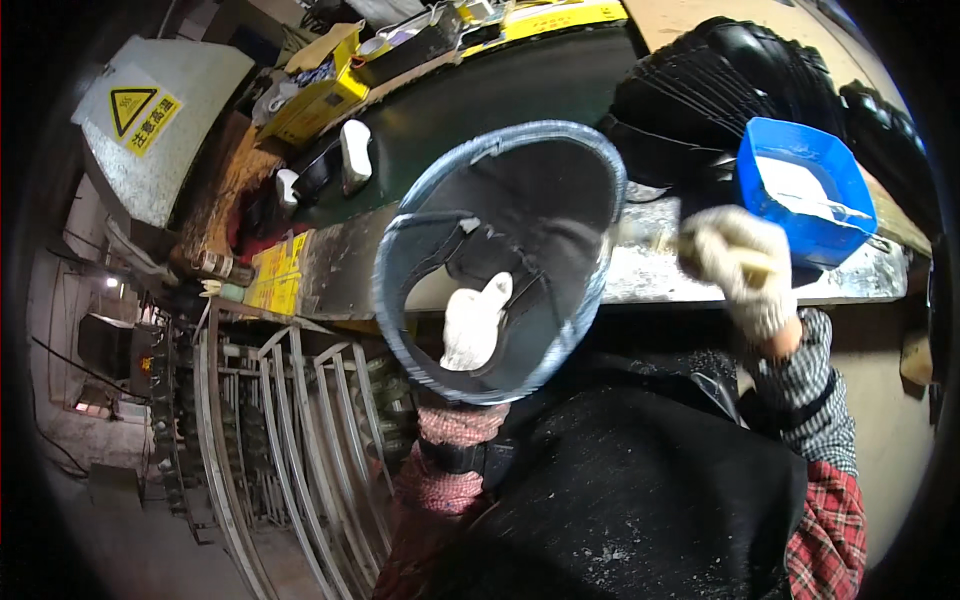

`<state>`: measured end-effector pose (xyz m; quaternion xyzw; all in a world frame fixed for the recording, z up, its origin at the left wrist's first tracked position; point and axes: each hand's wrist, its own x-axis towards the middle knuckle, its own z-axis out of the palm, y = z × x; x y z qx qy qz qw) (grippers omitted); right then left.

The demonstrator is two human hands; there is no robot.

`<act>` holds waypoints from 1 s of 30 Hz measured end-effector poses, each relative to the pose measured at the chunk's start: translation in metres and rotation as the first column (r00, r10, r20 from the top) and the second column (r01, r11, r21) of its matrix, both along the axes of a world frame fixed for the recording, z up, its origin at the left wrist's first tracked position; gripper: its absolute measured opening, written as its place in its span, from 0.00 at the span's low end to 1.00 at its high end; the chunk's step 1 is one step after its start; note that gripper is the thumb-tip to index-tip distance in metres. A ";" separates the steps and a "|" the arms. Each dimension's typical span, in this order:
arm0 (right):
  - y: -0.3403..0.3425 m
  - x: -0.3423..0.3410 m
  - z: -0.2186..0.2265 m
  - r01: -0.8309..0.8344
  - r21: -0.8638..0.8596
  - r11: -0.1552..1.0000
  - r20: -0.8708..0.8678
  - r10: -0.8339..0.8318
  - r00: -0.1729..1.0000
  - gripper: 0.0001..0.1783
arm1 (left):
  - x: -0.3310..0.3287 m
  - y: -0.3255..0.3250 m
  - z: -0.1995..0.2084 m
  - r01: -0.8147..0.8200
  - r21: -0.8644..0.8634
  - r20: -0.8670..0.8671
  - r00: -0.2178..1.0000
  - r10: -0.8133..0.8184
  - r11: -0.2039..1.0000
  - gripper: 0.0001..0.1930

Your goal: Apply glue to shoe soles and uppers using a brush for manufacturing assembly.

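My left hand (472, 325), in a white glove, shows through the opening of a black piece with a pale whitish rim (400, 270), which looks like a shoe upper. That hand grips the piece from below and holds it up, its wide mouth facing me; some of its fingers are hidden. To the right, my gloved right hand (742, 262) is closed round a small brush (645, 238), blurred by motion. The brush's tip is close to the upper's right rim; whether they touch I cannot tell. Just behind this hand stands a blue tub (850, 235) with white liquid in it.
Several black shoe uppers (715, 85) are piled at the far right of the bench. A dark belt (480, 90) crosses the back, with white-soled shoes (355, 155) on its left. A metal rack (280, 400) stands lower left, below a white metal hood (160, 80). A yellow box (310, 115) holds odds and ends.
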<state>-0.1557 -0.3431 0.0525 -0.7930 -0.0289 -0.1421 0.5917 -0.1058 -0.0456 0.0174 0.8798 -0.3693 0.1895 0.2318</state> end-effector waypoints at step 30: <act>0.007 0.033 -0.041 0.034 -0.174 0.984 0.197 0.001 0.980 0.16 | 0.161 0.033 -0.004 -0.518 -0.471 -0.667 0.739 0.096 0.714 0.15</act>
